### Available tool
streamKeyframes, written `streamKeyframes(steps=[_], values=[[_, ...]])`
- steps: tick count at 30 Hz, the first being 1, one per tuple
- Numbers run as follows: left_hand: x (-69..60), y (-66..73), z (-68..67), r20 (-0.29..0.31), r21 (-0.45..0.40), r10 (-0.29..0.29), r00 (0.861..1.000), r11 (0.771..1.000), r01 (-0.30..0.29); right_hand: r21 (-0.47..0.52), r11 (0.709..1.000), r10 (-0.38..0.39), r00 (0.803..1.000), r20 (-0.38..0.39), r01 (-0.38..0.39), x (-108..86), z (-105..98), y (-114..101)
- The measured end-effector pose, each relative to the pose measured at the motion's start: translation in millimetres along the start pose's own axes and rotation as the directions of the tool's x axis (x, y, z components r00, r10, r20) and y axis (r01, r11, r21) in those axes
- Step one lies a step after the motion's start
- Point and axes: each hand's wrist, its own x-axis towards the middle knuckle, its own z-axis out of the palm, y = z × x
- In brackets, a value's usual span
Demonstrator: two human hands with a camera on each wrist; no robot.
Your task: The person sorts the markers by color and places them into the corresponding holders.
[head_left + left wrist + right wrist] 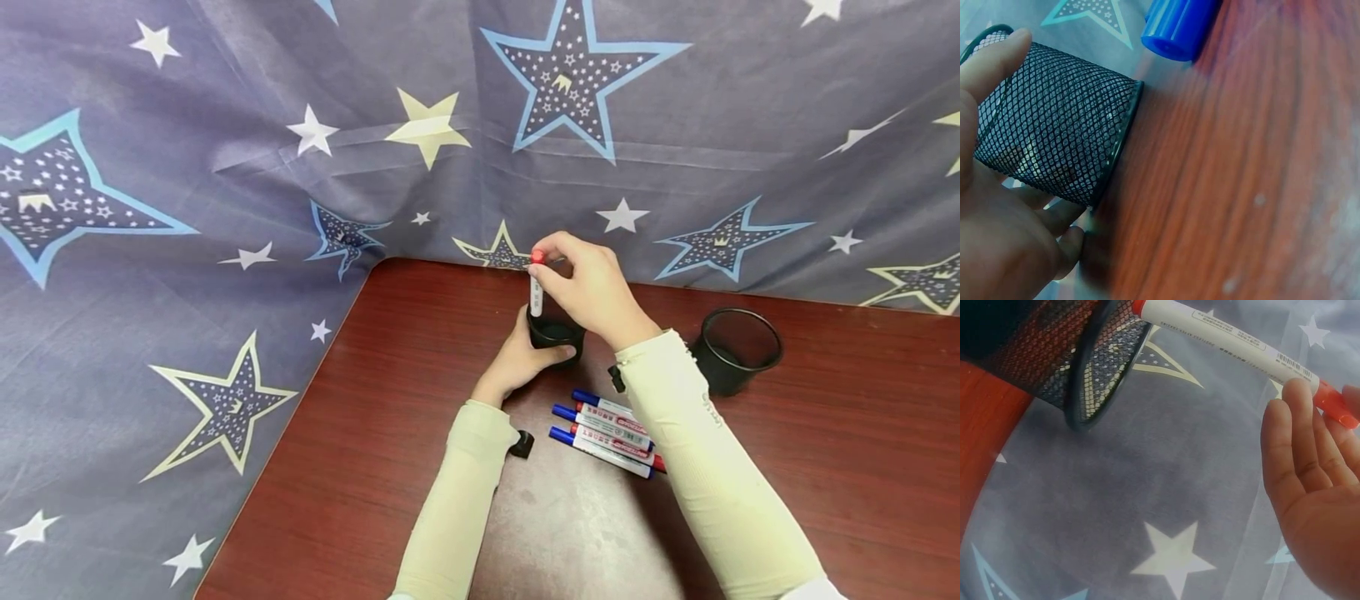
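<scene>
My left hand (522, 360) grips a black mesh pen cup (1063, 112), its thumb and fingers lying around the mesh wall. Above that cup, my right hand (596, 290) pinches a white whiteboard marker (1229, 340) by its red cap (1335, 407). The marker hangs nearly upright in the head view, its lower end at the cup's rim. In the right wrist view its red far end meets the mouth of the cup, and how far inside it reaches cannot be told. No other marker shows in the cup.
Several whiteboard markers with blue and red caps (611, 433) lie side by side on the dark red table (330, 467), partly under the right forearm. A second black mesh cup (735, 350) stands to the right. A star-patterned cloth (255, 192) hangs behind and left.
</scene>
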Motion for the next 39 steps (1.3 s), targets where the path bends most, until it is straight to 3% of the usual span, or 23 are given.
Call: streamKeyframes(steps=[9,17,28,39], values=[[0.4,1.0,0.4,-0.008,0.012,-0.016,1.000,1.000,0.017,0.021,0.999,0.041,0.999,0.032,-0.042,-2.2,5.6,9.7],[1.1,2.4,1.0,-0.006,0.005,0.003,1.000,1.000,-0.003,0.014,0.997,0.081,0.994,0.070,-0.082,-3.5,8.5,18.3],[2.4,4.3,0.9,0.007,0.009,0.008,1.000,1.000,-0.008,0.019,0.994,0.104,0.992,0.068,-0.105,-5.8,19.7,33.6],[1.8,9.0,3.0,-0.002,0.002,0.012,1.000,1.000,-0.012,-0.031,0.992,0.127,0.986,0.111,-0.125,-10.7,30.7,47.2]])
